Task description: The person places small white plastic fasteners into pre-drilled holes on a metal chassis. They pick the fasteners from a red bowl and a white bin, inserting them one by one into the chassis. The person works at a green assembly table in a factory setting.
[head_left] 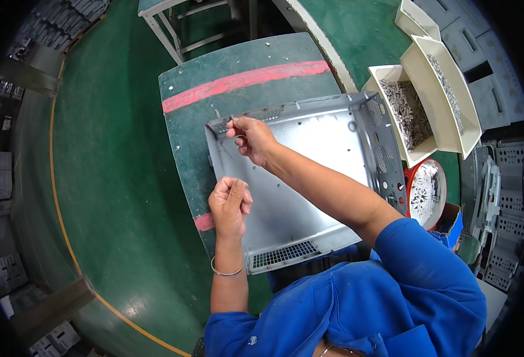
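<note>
A shallow open sheet-metal case, silvery inside with vent holes in its walls, lies on the green table in front of me. My right hand reaches across it to the far left corner. Thumb and index finger are pinched at the top of the far wall; whatever they hold is too small to name. Nearer to me, my left hand is above the case's left edge, its fingers curled in and the thumb pressed over them. What lies inside that hand, if anything, is hidden.
The green tabletop has pink stripes. To the right stand cream bins of small grey parts and a red-rimmed round tub of pale pieces. A blue box adjoins the tub. Perforated metal panels are stacked at far right.
</note>
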`<action>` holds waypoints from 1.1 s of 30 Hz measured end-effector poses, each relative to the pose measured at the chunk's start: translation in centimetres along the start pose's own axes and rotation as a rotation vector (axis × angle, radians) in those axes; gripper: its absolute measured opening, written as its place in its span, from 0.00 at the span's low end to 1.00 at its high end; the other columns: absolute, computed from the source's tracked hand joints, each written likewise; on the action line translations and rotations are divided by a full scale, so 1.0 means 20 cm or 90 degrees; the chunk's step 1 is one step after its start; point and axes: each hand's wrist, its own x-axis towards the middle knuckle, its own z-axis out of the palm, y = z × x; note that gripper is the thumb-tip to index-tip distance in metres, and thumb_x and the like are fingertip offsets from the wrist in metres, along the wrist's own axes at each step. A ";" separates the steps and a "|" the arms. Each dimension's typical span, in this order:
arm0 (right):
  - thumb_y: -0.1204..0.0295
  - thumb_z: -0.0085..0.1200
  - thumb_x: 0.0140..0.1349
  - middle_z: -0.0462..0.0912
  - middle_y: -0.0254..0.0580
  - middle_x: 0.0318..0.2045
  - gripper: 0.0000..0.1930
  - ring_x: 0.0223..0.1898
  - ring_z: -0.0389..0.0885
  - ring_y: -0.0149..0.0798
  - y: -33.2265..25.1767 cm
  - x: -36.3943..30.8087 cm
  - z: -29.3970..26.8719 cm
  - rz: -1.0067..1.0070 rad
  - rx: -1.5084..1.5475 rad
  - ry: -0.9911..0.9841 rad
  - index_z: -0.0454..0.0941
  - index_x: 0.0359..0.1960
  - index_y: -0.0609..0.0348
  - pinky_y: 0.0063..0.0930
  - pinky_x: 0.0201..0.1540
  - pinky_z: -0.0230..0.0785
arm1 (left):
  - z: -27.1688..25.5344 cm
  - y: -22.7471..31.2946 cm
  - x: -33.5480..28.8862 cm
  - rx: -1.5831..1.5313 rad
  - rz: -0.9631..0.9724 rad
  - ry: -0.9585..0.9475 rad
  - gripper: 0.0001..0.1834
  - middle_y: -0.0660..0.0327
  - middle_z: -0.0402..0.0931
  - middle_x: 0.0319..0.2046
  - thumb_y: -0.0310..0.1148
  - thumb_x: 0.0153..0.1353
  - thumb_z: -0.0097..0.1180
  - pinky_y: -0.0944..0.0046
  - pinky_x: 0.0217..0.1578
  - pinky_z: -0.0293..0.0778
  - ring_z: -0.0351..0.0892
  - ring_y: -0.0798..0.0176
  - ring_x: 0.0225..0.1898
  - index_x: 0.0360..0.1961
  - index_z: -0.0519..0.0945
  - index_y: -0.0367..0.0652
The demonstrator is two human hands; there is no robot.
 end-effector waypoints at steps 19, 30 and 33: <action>0.65 0.40 0.58 0.74 0.35 0.18 0.09 0.12 0.63 0.24 0.04 0.04 0.03 -0.081 -0.074 0.045 0.67 0.27 0.57 0.17 0.14 0.56 | -0.02 -0.01 0.00 -0.025 0.015 -0.019 0.11 0.64 0.68 0.16 0.35 0.58 0.44 0.80 0.14 0.54 0.59 0.78 0.13 0.31 0.71 0.36; 0.63 0.45 0.56 0.72 0.32 0.19 0.09 0.16 0.64 0.23 0.03 -0.20 -0.03 -0.029 -0.335 -0.181 0.70 0.29 0.55 0.18 0.19 0.55 | 0.03 0.04 -0.01 -0.052 0.047 0.142 0.23 0.66 0.62 0.10 0.42 0.61 0.36 0.80 0.06 0.46 0.51 0.79 0.07 0.47 0.61 0.31; 0.66 0.50 0.53 0.72 0.33 0.20 0.08 0.18 0.68 0.25 0.08 -0.29 -0.04 -0.103 -0.449 -0.361 0.72 0.28 0.57 0.19 0.20 0.58 | 0.05 0.05 -0.01 -0.033 0.057 0.173 0.24 0.66 0.62 0.12 0.42 0.61 0.34 0.80 0.06 0.47 0.51 0.80 0.08 0.50 0.59 0.31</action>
